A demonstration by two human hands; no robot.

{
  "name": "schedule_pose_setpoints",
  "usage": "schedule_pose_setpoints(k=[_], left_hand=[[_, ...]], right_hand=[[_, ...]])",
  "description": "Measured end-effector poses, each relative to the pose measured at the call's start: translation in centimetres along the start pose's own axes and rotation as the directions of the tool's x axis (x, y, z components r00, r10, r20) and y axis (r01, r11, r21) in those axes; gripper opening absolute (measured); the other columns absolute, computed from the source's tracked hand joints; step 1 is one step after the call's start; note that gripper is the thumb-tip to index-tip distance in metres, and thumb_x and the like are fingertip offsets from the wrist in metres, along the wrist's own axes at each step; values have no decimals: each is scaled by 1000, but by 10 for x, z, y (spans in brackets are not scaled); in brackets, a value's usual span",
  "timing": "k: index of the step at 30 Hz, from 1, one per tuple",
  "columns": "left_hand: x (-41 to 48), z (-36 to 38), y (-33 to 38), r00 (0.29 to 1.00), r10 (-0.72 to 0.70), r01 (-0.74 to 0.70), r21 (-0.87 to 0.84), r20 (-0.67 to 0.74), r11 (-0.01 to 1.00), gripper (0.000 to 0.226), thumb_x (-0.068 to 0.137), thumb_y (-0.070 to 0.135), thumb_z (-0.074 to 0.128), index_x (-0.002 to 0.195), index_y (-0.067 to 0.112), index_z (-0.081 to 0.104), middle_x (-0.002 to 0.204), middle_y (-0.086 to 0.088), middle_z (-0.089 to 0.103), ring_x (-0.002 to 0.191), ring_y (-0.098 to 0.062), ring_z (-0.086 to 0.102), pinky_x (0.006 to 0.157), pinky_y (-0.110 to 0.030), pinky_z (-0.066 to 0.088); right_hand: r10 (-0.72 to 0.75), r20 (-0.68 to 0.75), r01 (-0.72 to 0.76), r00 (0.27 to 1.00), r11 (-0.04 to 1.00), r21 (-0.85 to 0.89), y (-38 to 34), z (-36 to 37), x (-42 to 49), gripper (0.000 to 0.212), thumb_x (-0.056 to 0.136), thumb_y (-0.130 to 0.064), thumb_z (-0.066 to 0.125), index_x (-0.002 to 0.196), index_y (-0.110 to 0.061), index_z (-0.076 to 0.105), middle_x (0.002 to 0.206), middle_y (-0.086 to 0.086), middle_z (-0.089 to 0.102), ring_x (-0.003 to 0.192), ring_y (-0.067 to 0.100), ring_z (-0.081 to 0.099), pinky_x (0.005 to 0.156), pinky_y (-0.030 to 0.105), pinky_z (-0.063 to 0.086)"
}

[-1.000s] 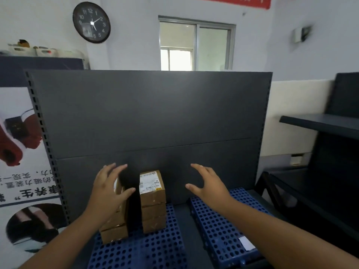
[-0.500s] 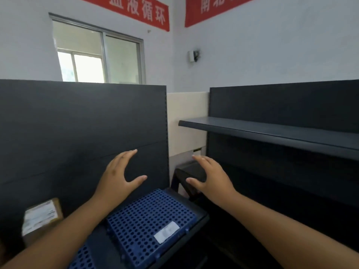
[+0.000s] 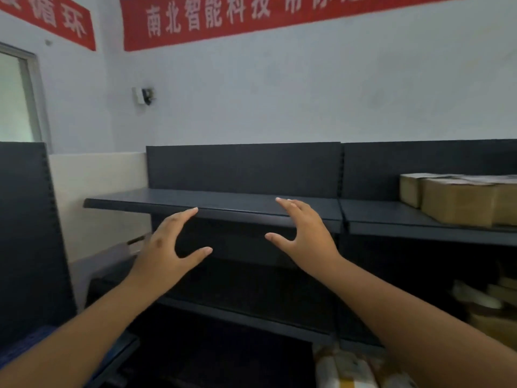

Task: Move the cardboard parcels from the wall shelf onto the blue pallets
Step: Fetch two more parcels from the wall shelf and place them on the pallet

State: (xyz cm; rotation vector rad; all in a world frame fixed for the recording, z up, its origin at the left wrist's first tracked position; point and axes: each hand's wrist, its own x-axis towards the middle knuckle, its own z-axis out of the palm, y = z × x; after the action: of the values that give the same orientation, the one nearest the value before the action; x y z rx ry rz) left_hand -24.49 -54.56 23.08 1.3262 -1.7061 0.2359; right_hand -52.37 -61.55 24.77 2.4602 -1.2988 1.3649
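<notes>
1. The left hand (image 3: pixel 167 253) is raised in front of the wall shelf (image 3: pixel 223 201). Its grip is wide, the fingers are straight, the thumb stands well off from them, and it holds nothing.
2. The right hand (image 3: pixel 305 239) is up beside it at about the same height, palm turned inward. Its grip is just as wide and also holds nothing.
3. The fingertips of both hands sit level with the front edge of the upper shelf board. I cannot tell whether they touch it.
4. The stretch of board directly in front of the hands is bare dark metal.
5. The cardboard parcels (image 3: pixel 458 200) sit on the next section of the same shelf level. They are well off to the right of the right hand, pushed close together, with pale labels on top.
6. More boxes (image 3: pixel 492 301) show on a lower level at the far right, too blurred to tell apart.
7. Some pale wrapped packages (image 3: pixel 347 368) lie at the very bottom, under the right forearm.
8. A corner of a blue pallet (image 3: pixel 25 344) shows low on the left, at the foot of a dark upright panel (image 3: pixel 25 233) and just above the left forearm.
9. Red banners (image 3: pixel 251 15) with white characters run along the top of the wall. There is a window (image 3: pixel 14 93) at the far left, and a small fixture (image 3: pixel 144 95) is mounted near the corner.
</notes>
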Motion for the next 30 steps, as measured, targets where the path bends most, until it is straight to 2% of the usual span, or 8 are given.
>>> schedule_pose_setpoints(k=[5,10,13,17,23,27,30], left_hand=[[24,76,80,998,53,-49,-100,43,994,77,77,50,71,144,36,37,143,12,44,128,-7,45,103,-34,39],[45,145,154,989,120,-96,-249,84,964,77,77,55,67,145,38,36,144,16,41,125,0,43,99,-28,37],[56,179,193,979,174,-137,-300,101,944,76,78,54,68,145,40,35,144,19,40,127,-2,44,98,-26,36],[74,219,238,960,256,-200,-361,115,911,77,79,54,70,145,40,34,143,20,39,132,-5,41,102,-29,37],[105,273,286,941,306,-212,-456,143,864,79,79,54,71,146,41,32,147,17,36,131,-7,41,98,-28,36],[127,305,301,924,325,-197,-477,201,856,83,78,58,70,147,44,27,150,13,33,131,-10,41,94,-30,40],[145,325,304,917,319,-174,-479,240,860,87,76,60,70,148,42,25,151,7,33,130,-14,43,95,-34,43]], right_hand=[[66,-58,-71,996,992,-102,73,-89,-28,74,83,-56,63,146,-40,28,149,-8,36,138,13,31,111,33,32],[163,-118,-182,979,969,-170,135,-166,-55,73,83,-56,63,145,-40,30,148,-8,36,137,14,31,109,31,30],[206,-178,-242,962,946,-214,165,-205,-69,72,82,-56,64,144,-39,31,145,-9,40,134,13,35,108,32,34],[277,-243,-338,930,904,-261,196,-250,-85,72,82,-53,65,145,-37,32,146,-6,39,135,16,34,109,34,32],[371,-338,-467,865,841,-271,233,-291,-97,74,82,-54,65,145,-34,33,147,-5,39,135,17,35,110,37,32],[410,-344,-502,845,829,-247,251,-294,-89,75,81,-54,66,145,-34,33,148,-6,38,135,14,35,107,32,31],[452,-340,-529,825,829,-182,265,-288,-79,78,80,-53,68,146,-35,30,146,-4,40,126,16,46,104,39,42]])
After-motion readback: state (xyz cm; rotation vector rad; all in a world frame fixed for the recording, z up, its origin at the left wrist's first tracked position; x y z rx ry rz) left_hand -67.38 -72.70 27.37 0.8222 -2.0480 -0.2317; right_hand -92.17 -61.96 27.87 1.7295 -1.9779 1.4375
